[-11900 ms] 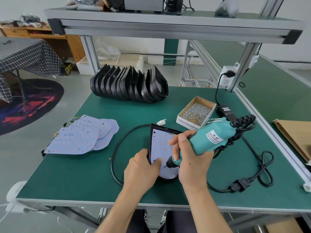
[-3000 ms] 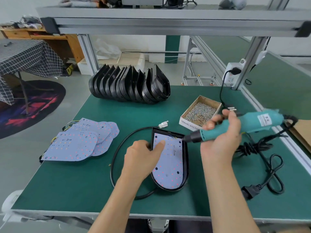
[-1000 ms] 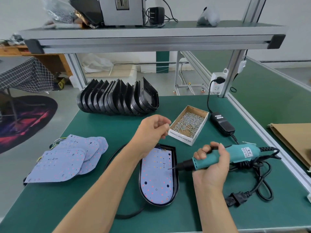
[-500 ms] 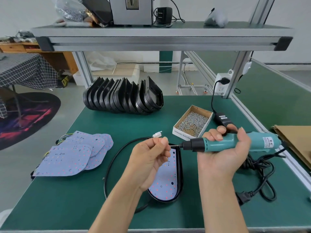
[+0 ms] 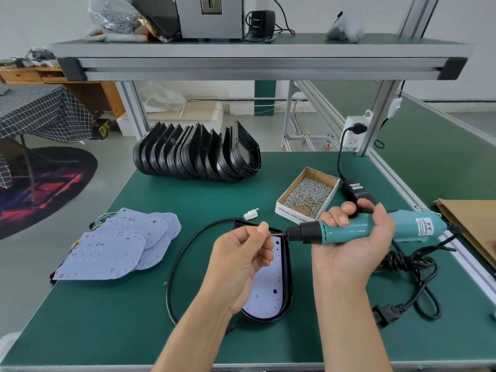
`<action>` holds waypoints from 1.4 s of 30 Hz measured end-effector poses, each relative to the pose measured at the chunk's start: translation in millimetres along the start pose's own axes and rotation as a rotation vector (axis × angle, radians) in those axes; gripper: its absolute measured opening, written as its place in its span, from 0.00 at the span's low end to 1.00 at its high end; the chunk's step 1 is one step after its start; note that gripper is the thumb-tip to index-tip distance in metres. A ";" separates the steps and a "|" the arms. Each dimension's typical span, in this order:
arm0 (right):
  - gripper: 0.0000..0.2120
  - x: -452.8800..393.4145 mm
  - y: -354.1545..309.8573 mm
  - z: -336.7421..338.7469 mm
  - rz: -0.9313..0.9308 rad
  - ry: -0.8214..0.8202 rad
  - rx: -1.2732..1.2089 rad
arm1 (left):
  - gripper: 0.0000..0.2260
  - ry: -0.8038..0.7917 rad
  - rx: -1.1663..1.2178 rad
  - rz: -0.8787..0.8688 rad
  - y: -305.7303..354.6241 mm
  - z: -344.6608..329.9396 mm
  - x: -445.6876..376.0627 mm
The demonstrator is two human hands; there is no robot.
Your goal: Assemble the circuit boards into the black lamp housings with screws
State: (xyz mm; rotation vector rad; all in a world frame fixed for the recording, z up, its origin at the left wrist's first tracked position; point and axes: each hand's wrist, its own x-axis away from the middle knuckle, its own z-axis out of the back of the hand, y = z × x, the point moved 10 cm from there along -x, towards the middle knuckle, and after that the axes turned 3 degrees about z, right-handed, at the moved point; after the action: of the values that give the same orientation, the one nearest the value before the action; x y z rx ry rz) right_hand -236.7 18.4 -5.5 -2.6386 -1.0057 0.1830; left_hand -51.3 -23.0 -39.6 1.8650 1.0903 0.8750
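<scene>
We find the left hand (image 5: 241, 253) pinching a screw (image 5: 273, 233) against the bit of the electric screwdriver (image 5: 357, 230) gripped by the right hand (image 5: 354, 251), evidently loading it above the near-centre housing (image 5: 287, 269) holding its circuit board (image 5: 264, 291).

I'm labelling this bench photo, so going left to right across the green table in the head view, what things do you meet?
Stack of loose circuit boards → left hand → lamp housing with its board → right hand holding the electric screwdriver → coiled power cord.
</scene>
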 end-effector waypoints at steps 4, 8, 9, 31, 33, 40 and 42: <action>0.12 0.6 0.1 0.2 0.010 -0.018 0.009 | 0.12 0.074 -0.106 -0.053 3.9 6.0 1.6; 0.13 1.3 0.1 0.9 0.022 -0.032 0.035 | 0.11 0.190 -0.327 -0.144 9.4 14.5 4.5; 0.13 1.3 0.6 1.2 0.022 -0.032 0.036 | 0.11 0.213 -0.367 -0.162 10.5 15.4 5.2; 0.09 -19.5 -2.4 23.8 0.048 0.050 0.106 | 0.22 0.535 -0.833 -0.410 61.6 43.4 24.4; 0.08 -22.0 -3.2 32.7 0.066 0.072 0.172 | 0.27 0.551 -0.963 -0.260 53.2 56.0 14.5; 0.06 -26.1 1.5 51.8 0.120 0.149 0.349 | 0.21 0.313 -1.199 0.229 -15.2 62.9 -8.1; 0.05 -27.2 1.4 52.5 0.139 0.145 0.385 | 0.17 0.306 -1.170 0.245 -20.8 64.4 -10.3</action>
State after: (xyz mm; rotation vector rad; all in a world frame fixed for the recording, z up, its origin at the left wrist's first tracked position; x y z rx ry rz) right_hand -268.0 12.0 -55.2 -2.3291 -0.6636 0.1920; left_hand -8.3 -43.9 -88.7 0.8798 0.3064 1.5339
